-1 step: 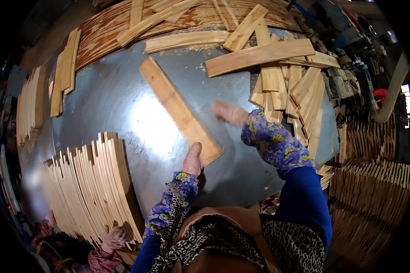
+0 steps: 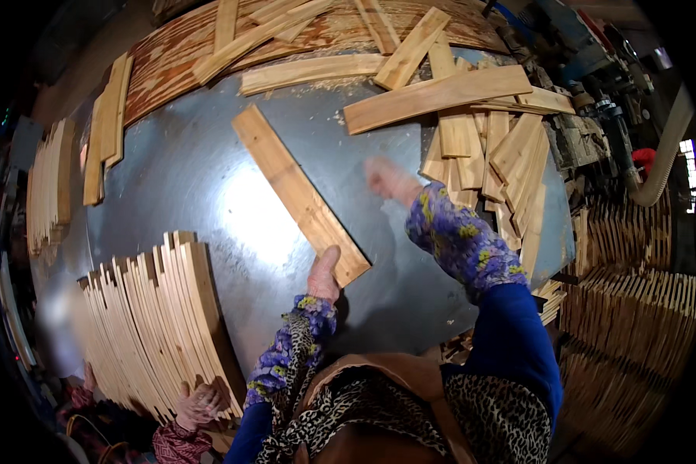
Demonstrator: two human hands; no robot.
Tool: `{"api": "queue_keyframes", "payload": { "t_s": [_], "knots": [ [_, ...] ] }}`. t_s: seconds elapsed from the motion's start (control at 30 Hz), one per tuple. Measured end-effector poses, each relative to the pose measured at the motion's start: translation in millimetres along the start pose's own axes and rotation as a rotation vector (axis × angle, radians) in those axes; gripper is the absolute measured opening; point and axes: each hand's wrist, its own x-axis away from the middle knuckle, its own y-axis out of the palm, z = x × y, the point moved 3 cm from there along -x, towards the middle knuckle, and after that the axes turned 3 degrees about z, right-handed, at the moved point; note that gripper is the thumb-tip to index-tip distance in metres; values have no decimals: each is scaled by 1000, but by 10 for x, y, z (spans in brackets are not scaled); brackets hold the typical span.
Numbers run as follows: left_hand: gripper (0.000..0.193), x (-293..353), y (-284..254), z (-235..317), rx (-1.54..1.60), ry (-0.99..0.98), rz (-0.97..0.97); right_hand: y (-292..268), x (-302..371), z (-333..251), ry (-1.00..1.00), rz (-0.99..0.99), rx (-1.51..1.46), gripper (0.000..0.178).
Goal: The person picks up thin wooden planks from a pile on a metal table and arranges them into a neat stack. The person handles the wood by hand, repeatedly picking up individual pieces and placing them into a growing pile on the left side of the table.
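My left hand (image 2: pixel 324 274) is closed on the near end of a pale wooden board (image 2: pixel 292 189), thumb on top and fingers hidden beneath. The board slants away to the far left over a grey metal tabletop (image 2: pixel 170 166). My right hand (image 2: pixel 392 181) is apart from the board, to its right, near the loose pile. Motion smears its fingers, and I make out nothing in it. Both forearms wear purple flowered sleeve covers.
Several loose boards (image 2: pixel 441 97) lie crosswise at the far right. A row of boards on edge (image 2: pixel 151 317) stands at the near left, with a co-worker's hand (image 2: pixel 199 404) at its near end. Machinery (image 2: pixel 584 143) and stacked slats (image 2: pixel 634 309) are on the right.
The board in my left hand has tipped slightly, showing more of its broad face. My right hand has shifted only a little and stays blurred.
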Motion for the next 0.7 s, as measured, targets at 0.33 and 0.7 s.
{"api": "queue_keyframes", "payload": {
  "t_s": [0.33,0.7],
  "knots": [
    [37,382,-815,506,-775,346,241,-554,-225,-458,-140,597,-262,37],
    [72,2619,-2997,1598,-1838,754,1085,2447,849,-654,-25,-172,-109,46]
  ]
}}
